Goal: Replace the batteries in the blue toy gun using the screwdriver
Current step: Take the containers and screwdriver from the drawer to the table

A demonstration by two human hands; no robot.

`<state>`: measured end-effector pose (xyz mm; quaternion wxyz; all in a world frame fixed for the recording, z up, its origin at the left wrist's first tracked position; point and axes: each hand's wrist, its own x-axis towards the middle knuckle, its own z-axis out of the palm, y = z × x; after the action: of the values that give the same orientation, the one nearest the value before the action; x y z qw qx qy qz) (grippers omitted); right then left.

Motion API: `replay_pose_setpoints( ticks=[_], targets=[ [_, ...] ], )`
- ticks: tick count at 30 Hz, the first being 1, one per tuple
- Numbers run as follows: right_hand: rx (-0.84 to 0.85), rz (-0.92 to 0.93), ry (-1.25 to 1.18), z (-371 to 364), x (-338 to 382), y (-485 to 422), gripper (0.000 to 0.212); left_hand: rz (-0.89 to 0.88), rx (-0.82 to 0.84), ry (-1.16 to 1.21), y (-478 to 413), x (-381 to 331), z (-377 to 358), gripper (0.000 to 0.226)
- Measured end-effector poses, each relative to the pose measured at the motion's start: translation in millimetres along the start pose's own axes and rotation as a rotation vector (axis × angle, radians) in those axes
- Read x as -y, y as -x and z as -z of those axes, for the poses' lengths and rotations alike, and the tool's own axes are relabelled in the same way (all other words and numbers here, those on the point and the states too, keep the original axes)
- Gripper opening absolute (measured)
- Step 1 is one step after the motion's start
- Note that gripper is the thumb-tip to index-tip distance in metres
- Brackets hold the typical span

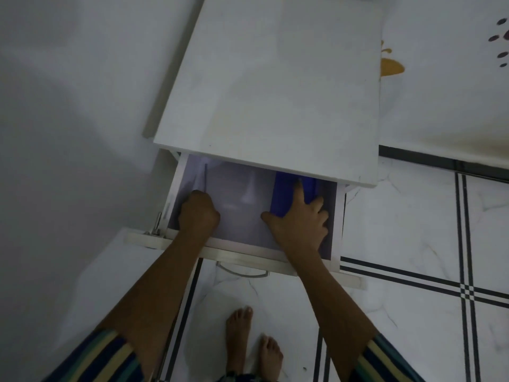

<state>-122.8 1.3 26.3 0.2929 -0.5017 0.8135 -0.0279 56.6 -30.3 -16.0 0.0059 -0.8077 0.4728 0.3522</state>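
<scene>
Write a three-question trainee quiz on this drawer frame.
1. True or false: the drawer stands open.
2. Which hand grips the blue toy gun? A left, B right, C neither.
3. Fill in: a thin shaft sticks out of the curled ____ hand.
Key: 1 true; 2 B, the right hand; 3 left, the left hand.

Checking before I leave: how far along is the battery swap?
Done: the drawer is open. In hand: the right hand grasps a blue thing, likely the toy gun; the left hand grips a thin rod, perhaps the screwdriver. Left: unscrewing and swapping batteries.
</scene>
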Motion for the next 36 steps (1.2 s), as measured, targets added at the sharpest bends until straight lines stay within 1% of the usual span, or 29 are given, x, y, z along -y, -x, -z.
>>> replay_pose_setpoints(
  ticks=[1, 3, 5, 7, 9, 11, 13, 17, 19, 21, 26, 32, 36],
  targets=[
    [0.009, 0.004, -0.028, 6, -1, 1, 0.098, -0.007, 0.007, 0.012, 1, -2, 4, 0.011],
    [0.072, -0.002, -0.138, 20, -3, 8, 0.094, -0.014, 0.032, 0.147, 3, -5, 14, 0.033],
    [0.133, 0.012, -0.252, 33, -4, 18, 0.097, 0.017, 0.046, 0.364, 15, -6, 27, 0.038],
    [0.158, 0.058, -0.295, 42, -4, 32, 0.1, 0.023, 0.024, 0.479, 42, -6, 39, 0.038],
    [0.18, 0.099, -0.311, 51, -2, 44, 0.096, -0.042, -0.084, 0.454, 81, -2, 42, 0.042],
    [0.185, 0.149, -0.337, 60, -1, 56, 0.09, -0.075, -0.173, 0.442, 118, 3, 40, 0.052],
    [0.153, 0.211, -0.36, 66, -1, 66, 0.088, -0.071, -0.213, 0.476, 137, 8, 29, 0.051],
    [-0.004, 0.322, -0.396, 69, -1, 77, 0.092, -0.113, -0.345, 0.585, 140, 5, 16, 0.049],
    [-0.085, 0.315, -0.405, 69, 1, 75, 0.092, -0.134, -0.377, 0.637, 138, 0, 12, 0.048],
    [-0.151, 0.302, -0.401, 68, 5, 70, 0.091, -0.117, -0.375, 0.68, 132, -3, 5, 0.05],
    [-0.264, 0.316, -0.448, 65, 11, 60, 0.087, -0.128, -0.43, 0.748, 112, -11, -9, 0.047],
    [-0.328, 0.286, -0.42, 70, 9, 49, 0.087, -0.179, -0.488, 0.751, 106, -35, -6, 0.042],
    [-0.359, 0.281, -0.423, 71, 6, 40, 0.086, -0.267, -0.501, 0.731, 97, -48, -4, 0.039]
  ],
)
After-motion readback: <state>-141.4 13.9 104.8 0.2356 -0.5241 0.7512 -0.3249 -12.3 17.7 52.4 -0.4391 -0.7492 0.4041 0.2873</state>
